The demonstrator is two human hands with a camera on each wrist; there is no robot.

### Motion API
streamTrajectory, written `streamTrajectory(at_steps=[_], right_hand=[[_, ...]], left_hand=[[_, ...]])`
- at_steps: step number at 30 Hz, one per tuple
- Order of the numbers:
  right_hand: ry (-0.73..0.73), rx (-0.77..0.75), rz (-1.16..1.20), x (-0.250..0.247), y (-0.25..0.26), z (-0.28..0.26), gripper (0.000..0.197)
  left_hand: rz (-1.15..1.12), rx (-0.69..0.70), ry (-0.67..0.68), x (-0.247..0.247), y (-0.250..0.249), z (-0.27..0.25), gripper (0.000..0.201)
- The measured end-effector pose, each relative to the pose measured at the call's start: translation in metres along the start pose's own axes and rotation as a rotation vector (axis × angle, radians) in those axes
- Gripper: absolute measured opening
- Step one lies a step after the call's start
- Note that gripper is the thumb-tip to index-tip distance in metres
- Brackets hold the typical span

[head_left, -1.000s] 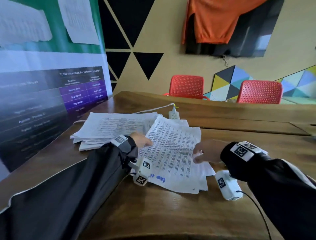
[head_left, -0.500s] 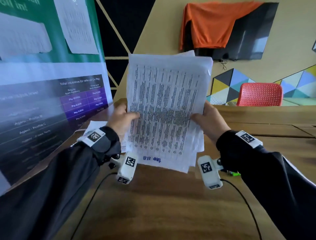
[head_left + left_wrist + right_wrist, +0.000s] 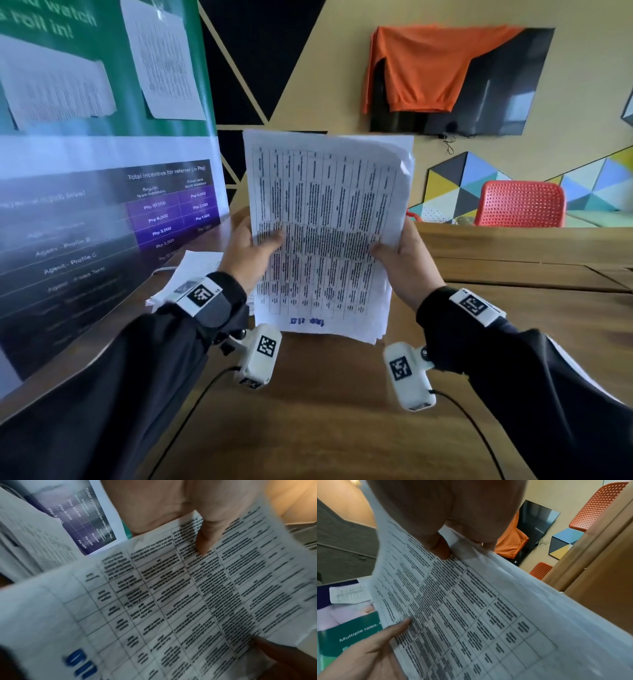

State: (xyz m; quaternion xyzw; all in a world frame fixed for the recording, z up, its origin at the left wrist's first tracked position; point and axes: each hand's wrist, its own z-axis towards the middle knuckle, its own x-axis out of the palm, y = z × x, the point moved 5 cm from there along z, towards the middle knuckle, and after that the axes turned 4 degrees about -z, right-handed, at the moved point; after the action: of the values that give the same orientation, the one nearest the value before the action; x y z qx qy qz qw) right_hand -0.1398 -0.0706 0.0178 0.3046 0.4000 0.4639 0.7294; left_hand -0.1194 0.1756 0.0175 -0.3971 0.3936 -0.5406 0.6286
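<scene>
While the stack of papers [image 3: 325, 233] stands upright, held up over the table [image 3: 325, 411], the left hand [image 3: 250, 255] grips its left edge, thumb pressed on the printed front and fingers curled behind. Over on the other side, the right hand [image 3: 404, 260] pinches the right edge the same way. Sheets sit slightly uneven at top and bottom. Behind the left wrist, a second pile of papers [image 3: 191, 274] lies flat on the table, near the banner [image 3: 102, 205]. An orange cloth [image 3: 421, 68] hangs over the wall screen [image 3: 496, 96].
</scene>
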Motion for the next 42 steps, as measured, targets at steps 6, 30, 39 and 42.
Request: streamTrajectory(at_steps=[6, 30, 39, 42], right_hand=[[-0.018, 0.109, 0.077, -0.005, -0.011, -0.005, 0.018], [-0.180, 0.154, 0.032, -0.056, -0.030, -0.001, 0.011], [-0.072, 0.184, 0.231, -0.032, -0.026, -0.013, 0.021], [-0.019, 0.284, 0.246, -0.024, -0.051, -0.031, 0.025]], left_hand=[[-0.039, -0.107, 0.017, -0.008, 0.023, -0.012, 0.088], [-0.052, -0.016, -0.140, -0.073, 0.007, 0.010, 0.025], [-0.195, -0.048, -0.168, -0.077, 0.031, -0.001, 0.013], [-0.179, -0.167, -0.173, -0.080, 0.076, -0.013, 0.025]])
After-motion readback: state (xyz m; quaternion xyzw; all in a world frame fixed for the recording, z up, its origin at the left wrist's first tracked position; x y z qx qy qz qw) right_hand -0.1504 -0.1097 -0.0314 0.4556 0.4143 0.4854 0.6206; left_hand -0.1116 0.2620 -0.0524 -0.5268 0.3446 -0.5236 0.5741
